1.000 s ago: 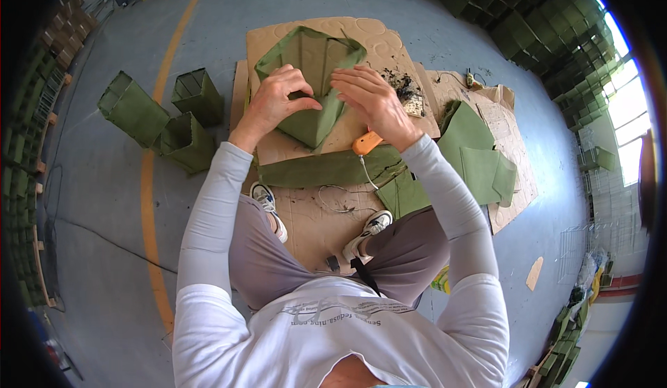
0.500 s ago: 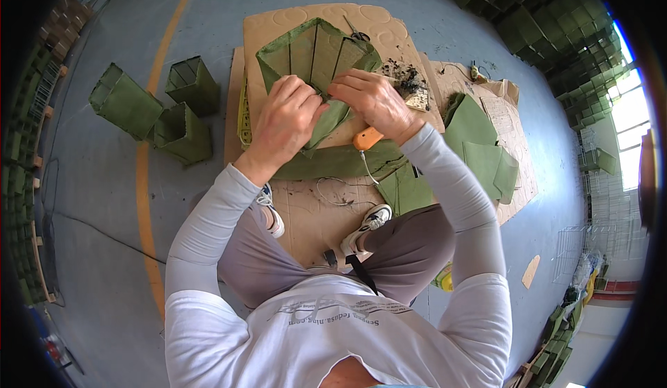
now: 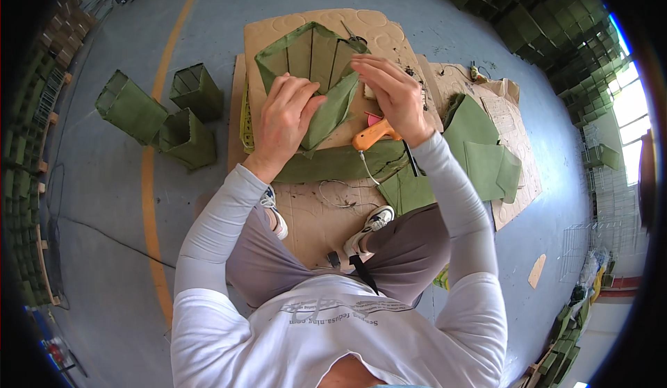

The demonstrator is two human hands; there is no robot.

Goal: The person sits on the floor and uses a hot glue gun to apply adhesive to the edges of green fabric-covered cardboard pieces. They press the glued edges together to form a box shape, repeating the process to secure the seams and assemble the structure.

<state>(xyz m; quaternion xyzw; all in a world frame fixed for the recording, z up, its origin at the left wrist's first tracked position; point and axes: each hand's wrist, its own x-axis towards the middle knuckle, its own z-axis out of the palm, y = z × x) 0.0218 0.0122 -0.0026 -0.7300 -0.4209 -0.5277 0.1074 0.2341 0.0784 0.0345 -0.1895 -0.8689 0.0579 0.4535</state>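
Withdrawn rightward since the earlier frame, the right hand (image 3: 396, 97) is flat, holding nothing, by the right rim of a green fabric box (image 3: 332, 112); the left hand (image 3: 281, 120) curls at the near rim, grip unclear. Box lies toward the left edge of the cardboard (image 3: 377, 21), walls formed, near side apparently unfinished; three similar boxes (image 3: 132, 112) appear complete.

A green fabric box (image 3: 333, 103) sits on a brown cardboard sheet (image 3: 389, 37), its wide, angular mouth open. The inside looks a paler olive, crossed by thin dark lines running down the far wall. The rim is uneven, and the near right side slants inward as a smooth, darker green panel.
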